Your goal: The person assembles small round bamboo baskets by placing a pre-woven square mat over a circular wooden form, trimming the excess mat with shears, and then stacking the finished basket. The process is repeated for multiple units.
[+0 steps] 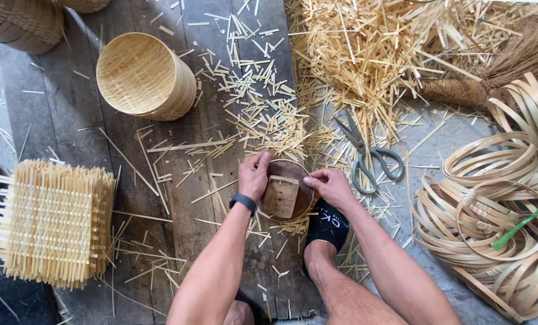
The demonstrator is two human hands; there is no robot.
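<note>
Beside scissors point(365, 153), both hands point(254, 174) point(331, 186) hold a round mould point(287, 189).

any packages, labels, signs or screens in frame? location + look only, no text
No packages or signs.
Smartwatch: on the left wrist, small dark rectangle on a black band; the screen face cannot be made out.
Sock: black, on the foot just below the right hand, with small white printed lettering serving as a label.

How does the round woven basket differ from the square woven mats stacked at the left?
The round basket is a finished cylinder lying on its side, with a smooth rim. The stacked mats are flat, square and have loose strip ends sticking out. Both are pale woven bamboo and lie untouched on the wooden boards.
</note>
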